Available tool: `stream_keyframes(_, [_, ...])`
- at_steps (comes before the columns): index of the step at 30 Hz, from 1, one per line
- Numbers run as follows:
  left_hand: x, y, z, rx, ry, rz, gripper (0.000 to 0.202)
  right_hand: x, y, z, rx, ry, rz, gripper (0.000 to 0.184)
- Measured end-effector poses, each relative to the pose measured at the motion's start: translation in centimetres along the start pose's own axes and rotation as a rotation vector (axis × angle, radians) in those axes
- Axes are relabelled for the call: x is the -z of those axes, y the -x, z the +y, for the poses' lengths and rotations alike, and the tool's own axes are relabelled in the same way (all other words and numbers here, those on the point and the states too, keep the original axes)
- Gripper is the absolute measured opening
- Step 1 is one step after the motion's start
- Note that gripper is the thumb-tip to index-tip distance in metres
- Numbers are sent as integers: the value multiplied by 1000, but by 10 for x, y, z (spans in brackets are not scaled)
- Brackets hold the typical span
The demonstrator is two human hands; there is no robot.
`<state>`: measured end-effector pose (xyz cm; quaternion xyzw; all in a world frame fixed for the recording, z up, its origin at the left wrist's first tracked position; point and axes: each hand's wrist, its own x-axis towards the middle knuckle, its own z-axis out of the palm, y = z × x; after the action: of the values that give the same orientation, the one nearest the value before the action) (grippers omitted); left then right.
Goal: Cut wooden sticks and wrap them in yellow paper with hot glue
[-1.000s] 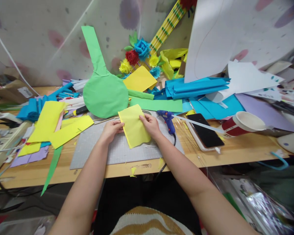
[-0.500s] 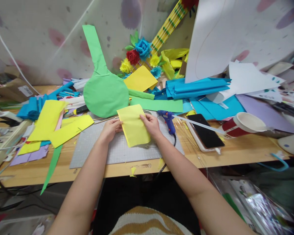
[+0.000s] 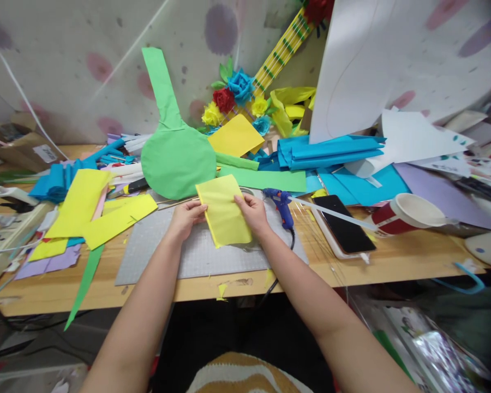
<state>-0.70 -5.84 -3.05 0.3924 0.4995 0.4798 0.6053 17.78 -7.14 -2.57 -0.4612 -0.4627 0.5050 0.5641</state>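
Observation:
A rectangular piece of yellow paper [image 3: 224, 213] is held between my two hands above a grey cutting mat [image 3: 147, 256]. My left hand [image 3: 188, 217] pinches its left edge with thumb and fingers. On the opposite side, my right hand [image 3: 252, 212] grips the upper right edge, thumb on the front face. Just right of that hand lies a blue hot glue gun [image 3: 281, 206] with a long whitish glue stick [image 3: 331, 210] in its back. Behind the paper rests a green paper-covered round shape with a strip handle [image 3: 179, 164].
Yellow paper pieces [image 3: 118, 219] and a utility knife [image 3: 134, 186] lie at left. A phone [image 3: 343, 224] and a paper cup [image 3: 409, 213] stand at right. Blue paper rolls [image 3: 331, 153] and paper flowers [image 3: 240, 84] fill the back. Thin wires [image 3: 325, 248] reach the table's front edge.
The view has shifted slightly, so the scene sits a little lower. Both hands keep hold of the yellow paper in nearly the same place.

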Motion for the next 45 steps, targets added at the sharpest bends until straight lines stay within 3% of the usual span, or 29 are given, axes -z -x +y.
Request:
stream_keyframes(19, [0, -1, -4, -59, -6, 79, 34, -3, -3, 11, 13, 164, 5, 33])
stream_keyframes(24, [0, -2, -4, -106, 92, 131, 32, -1, -4, 0, -119, -90, -45, 41])
stream_keyframes(28, [-1, -3, -4, -196, 372, 260, 27, 0, -4, -2, -176, -400, -177, 55])
stream_keyframes(32, [-5, -2, -6, -257, 519, 324, 26, -7, 0, 6, -197, -396, -321, 66])
stream_keyframes(36, [-14, -1, -8, -280, 519, 364, 33, -16, 0, 17, -247, -231, -215, 78])
stream_keyframes(39, [-18, -1, -10, -285, 483, 366, 38, -17, -4, 23, -229, -188, -113, 71])
stream_keyframes(45, [-19, 2, -11, -279, 398, 378, 40, -17, -6, 25, -180, -117, -50, 62])
